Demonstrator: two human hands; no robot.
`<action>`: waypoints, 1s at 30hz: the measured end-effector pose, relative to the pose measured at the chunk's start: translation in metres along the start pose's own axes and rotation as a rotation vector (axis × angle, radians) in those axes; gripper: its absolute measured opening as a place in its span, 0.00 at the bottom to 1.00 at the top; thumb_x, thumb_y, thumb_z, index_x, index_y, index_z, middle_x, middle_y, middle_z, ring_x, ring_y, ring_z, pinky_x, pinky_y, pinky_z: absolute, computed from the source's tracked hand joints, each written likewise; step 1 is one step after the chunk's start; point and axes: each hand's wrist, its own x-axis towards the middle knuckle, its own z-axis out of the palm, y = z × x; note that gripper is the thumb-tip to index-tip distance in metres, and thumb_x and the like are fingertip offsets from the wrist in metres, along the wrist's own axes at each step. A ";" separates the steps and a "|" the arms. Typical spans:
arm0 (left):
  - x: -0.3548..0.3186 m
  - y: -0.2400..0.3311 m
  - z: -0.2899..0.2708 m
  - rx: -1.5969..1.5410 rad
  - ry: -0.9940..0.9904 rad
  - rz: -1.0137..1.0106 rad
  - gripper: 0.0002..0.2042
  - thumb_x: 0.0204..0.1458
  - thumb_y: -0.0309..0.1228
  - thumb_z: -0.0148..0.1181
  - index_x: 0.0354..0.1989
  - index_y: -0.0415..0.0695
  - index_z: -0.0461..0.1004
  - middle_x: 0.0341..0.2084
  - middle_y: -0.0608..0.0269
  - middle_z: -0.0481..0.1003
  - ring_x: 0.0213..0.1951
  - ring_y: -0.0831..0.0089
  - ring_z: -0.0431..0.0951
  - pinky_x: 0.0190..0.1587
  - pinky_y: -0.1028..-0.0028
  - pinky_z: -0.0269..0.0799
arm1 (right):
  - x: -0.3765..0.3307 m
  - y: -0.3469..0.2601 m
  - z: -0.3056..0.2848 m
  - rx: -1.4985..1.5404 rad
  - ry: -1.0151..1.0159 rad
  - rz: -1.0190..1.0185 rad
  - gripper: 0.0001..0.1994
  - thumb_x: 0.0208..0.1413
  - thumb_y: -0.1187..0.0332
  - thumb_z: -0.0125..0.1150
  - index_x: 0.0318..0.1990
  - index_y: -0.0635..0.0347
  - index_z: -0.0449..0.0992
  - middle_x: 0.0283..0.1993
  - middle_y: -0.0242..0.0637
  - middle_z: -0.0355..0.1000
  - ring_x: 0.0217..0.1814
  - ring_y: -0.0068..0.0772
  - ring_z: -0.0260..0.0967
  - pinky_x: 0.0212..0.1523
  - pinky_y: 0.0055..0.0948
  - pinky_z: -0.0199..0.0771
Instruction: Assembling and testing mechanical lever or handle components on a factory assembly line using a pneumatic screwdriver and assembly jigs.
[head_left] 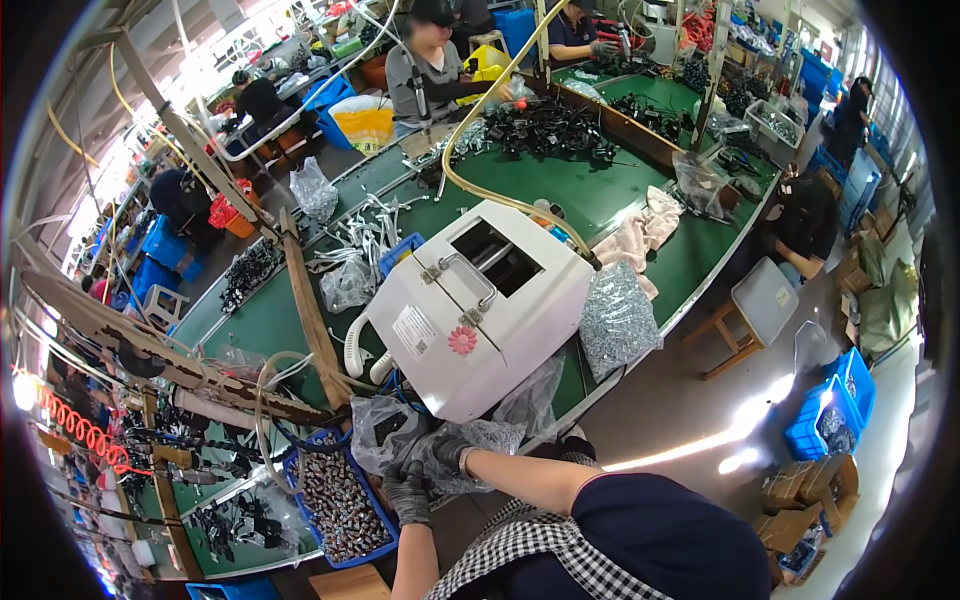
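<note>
My left hand, in a dark grey knit glove, is closed at the lower edge of a clear plastic bag with dark parts inside. What its fingers hold is too small to make out. Close beside it on the right, my right hand, gloved alike, is closed on the crumpled plastic. Another clear bag of small parts lies just right of it. Behind the bags stands a white metal machine with a handle and a rectangular opening. A blue tray full of small metal parts sits to my left.
A bulging bag of small metal pieces lies right of the machine, near a beige cloth. A wooden post and a yellowish hose rise by the green bench. Another person works across it. A stool stands right.
</note>
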 end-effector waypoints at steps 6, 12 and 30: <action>-0.005 0.014 0.013 0.017 -0.054 -0.012 0.10 0.49 0.21 0.65 0.38 0.40 0.72 0.21 0.65 0.73 0.16 0.76 0.70 0.17 0.74 0.68 | 0.028 0.041 0.044 -0.004 0.174 0.048 0.16 0.53 0.55 0.53 0.37 0.54 0.82 0.42 0.50 0.77 0.44 0.45 0.76 0.46 0.41 0.74; -0.010 0.017 0.002 0.025 -0.002 -0.009 0.08 0.48 0.21 0.65 0.35 0.42 0.72 0.21 0.66 0.74 0.16 0.76 0.71 0.17 0.74 0.68 | 0.013 0.012 0.014 -0.070 0.020 0.007 0.17 0.57 0.55 0.48 0.44 0.53 0.79 0.50 0.44 0.74 0.50 0.40 0.72 0.51 0.38 0.70; -0.007 -0.003 -0.014 0.101 0.005 0.010 0.12 0.49 0.25 0.67 0.39 0.40 0.72 0.26 0.64 0.74 0.23 0.73 0.73 0.25 0.72 0.72 | -0.055 -0.022 -0.087 0.024 -0.187 -0.055 0.13 0.59 0.61 0.49 0.48 0.51 0.74 0.49 0.30 0.67 0.48 0.26 0.65 0.47 0.26 0.62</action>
